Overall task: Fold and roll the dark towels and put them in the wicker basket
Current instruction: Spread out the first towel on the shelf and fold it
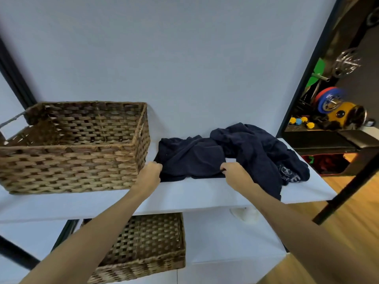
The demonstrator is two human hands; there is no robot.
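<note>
A large brown wicker basket point(71, 148) stands on the left of the white shelf point(194, 195), with nothing visible inside it. Right of it lies a dark navy towel point(190, 158), partly flattened. My left hand point(150, 171) grips its near left corner, close to the basket's right wall. My right hand point(233, 171) grips the towel's near right edge. A crumpled heap of more dark towels point(258, 148) lies further right, one with a pale printed logo, and partly hangs over the shelf's front edge.
A second wicker basket point(147, 247) sits on the lower shelf below. Black frame posts point(346, 187) stand at the right and left. Gym weights and dumbbells point(336, 107) lie beyond the frame at the right, over a wooden floor.
</note>
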